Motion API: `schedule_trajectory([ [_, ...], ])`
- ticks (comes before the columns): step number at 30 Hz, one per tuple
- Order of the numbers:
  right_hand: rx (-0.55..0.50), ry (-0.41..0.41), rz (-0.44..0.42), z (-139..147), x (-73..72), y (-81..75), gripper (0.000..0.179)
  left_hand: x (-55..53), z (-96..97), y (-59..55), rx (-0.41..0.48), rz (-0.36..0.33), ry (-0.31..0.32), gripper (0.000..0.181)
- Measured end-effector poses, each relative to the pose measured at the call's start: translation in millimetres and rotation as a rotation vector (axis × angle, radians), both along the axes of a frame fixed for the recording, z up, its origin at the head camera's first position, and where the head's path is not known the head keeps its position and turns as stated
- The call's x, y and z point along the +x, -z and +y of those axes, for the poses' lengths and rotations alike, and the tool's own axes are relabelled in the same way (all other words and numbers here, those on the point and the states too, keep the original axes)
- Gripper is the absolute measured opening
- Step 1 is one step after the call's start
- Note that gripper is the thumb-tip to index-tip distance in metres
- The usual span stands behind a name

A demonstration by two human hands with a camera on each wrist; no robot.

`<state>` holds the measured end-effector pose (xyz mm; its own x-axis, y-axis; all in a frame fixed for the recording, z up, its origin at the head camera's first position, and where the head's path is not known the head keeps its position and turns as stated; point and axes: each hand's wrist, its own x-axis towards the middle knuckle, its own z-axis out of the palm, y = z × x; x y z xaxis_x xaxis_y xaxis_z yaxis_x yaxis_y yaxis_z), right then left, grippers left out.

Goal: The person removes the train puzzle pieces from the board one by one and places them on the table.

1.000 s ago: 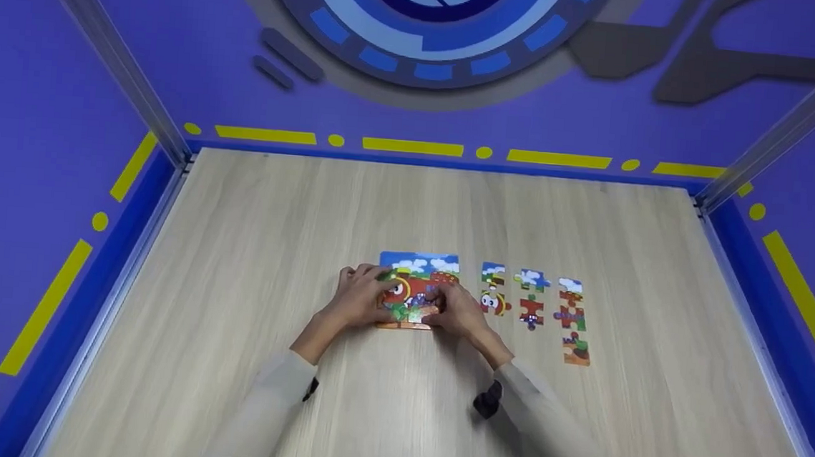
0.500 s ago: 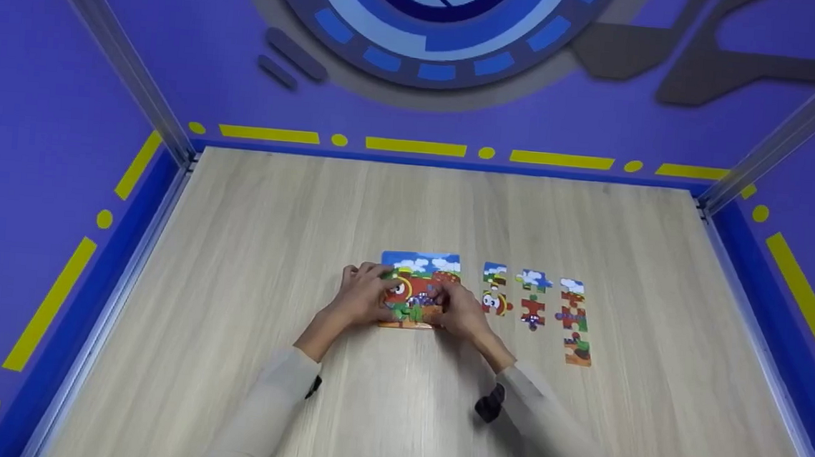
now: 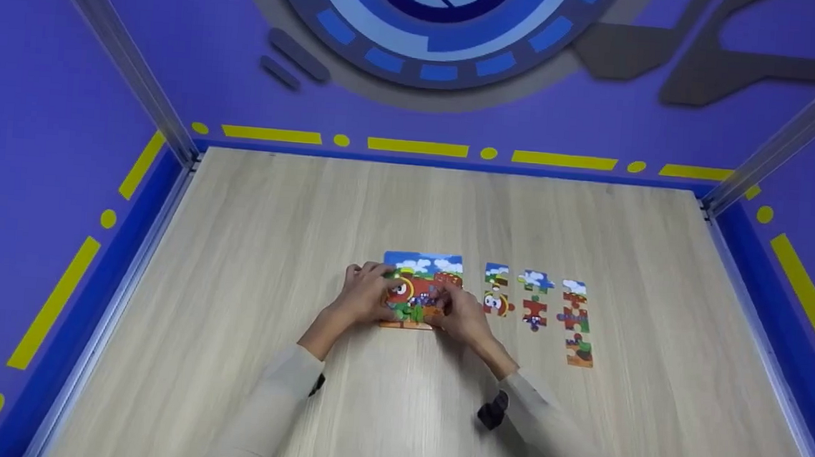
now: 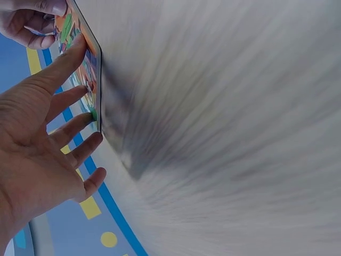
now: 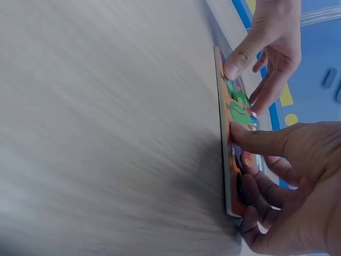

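Note:
A colourful cartoon jigsaw board [image 3: 422,260] lies flat at mid-table between both hands. My left hand [image 3: 361,295] rests at its left side; in the left wrist view its thumb [image 4: 74,53] touches the board and the other fingers spread out fairly straight. My right hand [image 3: 467,317] is at the board's lower right, thumb [image 5: 242,133] and curled fingers pinching a puzzle piece against the picture. That piece is mostly covered by the fingers. A green-patterned part [image 5: 240,113] of the picture shows between the two thumbs in the right wrist view.
Right of the board, loose puzzle pieces lie in three columns: a face piece [image 3: 495,304] in the nearest, a red piece [image 3: 534,312] in the middle, and a brown-green piece [image 3: 579,351] at the bottom of the farthest. Blue-purple walls [image 3: 415,125] enclose the wooden table [image 3: 294,206].
Both hands stay at the board, with slight shifts of the right fingers. A glossy patch on the lower part of the picture has lost its shine. The view drifts slightly.

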<state>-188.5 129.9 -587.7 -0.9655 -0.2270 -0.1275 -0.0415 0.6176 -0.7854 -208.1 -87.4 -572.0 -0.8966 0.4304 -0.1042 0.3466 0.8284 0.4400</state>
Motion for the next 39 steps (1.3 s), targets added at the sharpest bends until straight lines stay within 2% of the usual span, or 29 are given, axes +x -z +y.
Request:
schedule_trajectory([
  [7, -0.032, -0.027, 0.066, 3, 3.6, 1.8, 0.027, 1.5, 1.6, 0.6, -0.031, -0.015, -0.001, 0.061],
  [17, -0.144, -0.078, 0.013, 8, 3.3, -4.5, 0.017, -1.3, 2.9, -2.0, -0.047, -0.031, -0.015, 0.058],
  [20, -0.143, -0.067, -0.009, 8, 4.3, -9.5, 0.016, -1.4, 2.8, -4.1, -0.057, -0.034, -0.021, 0.058],
  [26, -0.103, -0.059, 0.035, 11, 8.2, -17.1, 0.016, -0.8, 1.0, -6.3, -0.060, -0.039, -0.035, 0.059],
  [30, -0.108, -0.060, 0.023, 16, 10.3, -20.0, 0.014, -1.9, 2.3, -8.8, -0.058, -0.045, -0.057, 0.059],
  [39, -0.152, -0.013, -0.002, 42, 19.7, -20.3, 0.014, -2.0, 8.9, -8.7, -0.045, -0.070, -0.059, 0.061],
])
